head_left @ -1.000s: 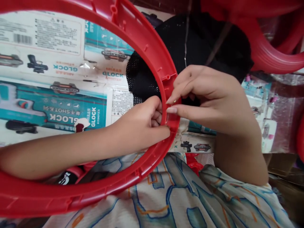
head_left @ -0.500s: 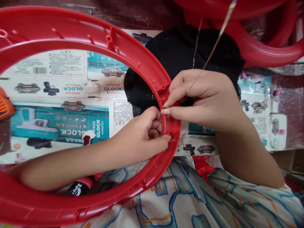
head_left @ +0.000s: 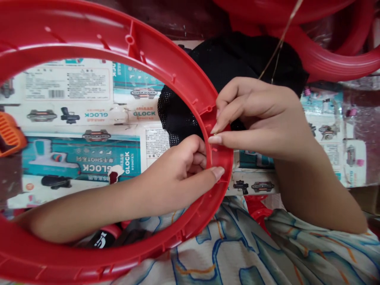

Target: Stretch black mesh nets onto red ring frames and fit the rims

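Observation:
A large red plastic ring [head_left: 166,59] with a ribbed, hollow channel faces up at the left and middle. My left hand [head_left: 191,170] reaches through its opening and is closed around the right side of the rim, the thumb pressed inside the channel. Just above it, my right hand [head_left: 258,118] is closed in a pinch, thumb and forefinger together over the channel. A thin gold-brown strand [head_left: 280,43], wire or thread, runs from the upper right behind the right hand. Its end at the fingertips is mostly hidden. Black mesh fabric [head_left: 213,55] lies behind the ring.
Flattened printed cardboard [head_left: 97,91] covers the dark red work surface. More red plastic rings [head_left: 335,63] sit at the upper right. An orange slotted part [head_left: 10,134] is at the left edge. Patterned cloth [head_left: 225,245] covers the person's lap.
The ring and both hands have shifted slightly right in view. My left thumb reaches further across the channel. The strand's two lengths have come closer together above the right hand.

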Demonstrator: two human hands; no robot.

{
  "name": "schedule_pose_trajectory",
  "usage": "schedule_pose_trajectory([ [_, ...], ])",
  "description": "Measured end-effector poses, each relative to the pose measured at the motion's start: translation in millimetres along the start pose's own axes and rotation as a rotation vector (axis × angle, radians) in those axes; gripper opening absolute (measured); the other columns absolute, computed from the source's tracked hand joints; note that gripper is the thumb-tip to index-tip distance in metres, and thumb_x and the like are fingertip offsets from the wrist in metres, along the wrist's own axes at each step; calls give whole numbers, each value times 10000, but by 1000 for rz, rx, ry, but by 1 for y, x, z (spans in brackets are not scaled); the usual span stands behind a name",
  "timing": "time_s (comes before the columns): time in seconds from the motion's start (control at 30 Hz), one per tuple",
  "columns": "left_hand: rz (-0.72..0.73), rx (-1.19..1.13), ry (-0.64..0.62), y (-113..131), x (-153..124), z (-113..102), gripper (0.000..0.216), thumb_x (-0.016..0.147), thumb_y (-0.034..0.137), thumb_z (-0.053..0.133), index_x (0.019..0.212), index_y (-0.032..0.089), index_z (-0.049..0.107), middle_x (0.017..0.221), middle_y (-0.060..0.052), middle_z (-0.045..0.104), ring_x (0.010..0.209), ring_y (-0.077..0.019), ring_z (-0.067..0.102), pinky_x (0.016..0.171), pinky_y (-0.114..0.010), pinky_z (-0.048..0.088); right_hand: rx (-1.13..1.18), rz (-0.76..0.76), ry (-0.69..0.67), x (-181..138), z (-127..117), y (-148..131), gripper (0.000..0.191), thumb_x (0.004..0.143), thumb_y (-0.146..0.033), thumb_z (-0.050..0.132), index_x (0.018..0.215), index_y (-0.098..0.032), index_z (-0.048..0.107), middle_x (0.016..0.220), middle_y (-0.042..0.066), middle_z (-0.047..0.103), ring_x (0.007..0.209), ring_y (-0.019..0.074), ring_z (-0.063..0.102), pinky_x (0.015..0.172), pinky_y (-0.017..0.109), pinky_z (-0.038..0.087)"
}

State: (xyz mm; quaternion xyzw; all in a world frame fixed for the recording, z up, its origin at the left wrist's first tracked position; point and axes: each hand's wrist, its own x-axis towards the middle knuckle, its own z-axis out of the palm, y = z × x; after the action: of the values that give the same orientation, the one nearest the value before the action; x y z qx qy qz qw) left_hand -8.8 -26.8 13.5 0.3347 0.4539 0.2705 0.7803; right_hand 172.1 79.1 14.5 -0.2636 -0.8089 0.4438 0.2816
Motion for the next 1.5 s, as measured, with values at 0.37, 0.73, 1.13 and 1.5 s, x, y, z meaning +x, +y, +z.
schedule_pose_trajectory([
  [0.37,1,-43,-60,-1,0,-3,353,799,105,700,1056,217,486,997,-10,681,874,-129,693,731,-232,588,-40,-9,15,-1,-3,-1,97,784,-156,796,748,-230,743,889,-21,674,740,108,601,641,269,482],
  [0.73,14,37,119,0,3,9,388,737,132,655,1043,254,449,834,50,677,730,-135,657,642,-254,534,-57,-14,4,-1,1,-3,78,821,-179,766,776,-226,725,941,-9,663,750,96,573,658,256,490],
  [1.13,13,74,57,-5,-2,8,307,892,246,645,1141,233,465,1004,-21,750,784,-146,674,689,-277,545,300,60,88,-1,10,11,120,729,-124,760,785,-221,714,1376,18,614,1163,192,674,940,321,605],
  [1.5,94,35,27,-8,3,8,298,840,200,653,1111,201,531,858,16,692,775,-121,661,690,-236,563,185,122,36,1,4,7,129,687,-193,830,711,-240,713,1374,36,643,1256,248,621,957,325,606],
])
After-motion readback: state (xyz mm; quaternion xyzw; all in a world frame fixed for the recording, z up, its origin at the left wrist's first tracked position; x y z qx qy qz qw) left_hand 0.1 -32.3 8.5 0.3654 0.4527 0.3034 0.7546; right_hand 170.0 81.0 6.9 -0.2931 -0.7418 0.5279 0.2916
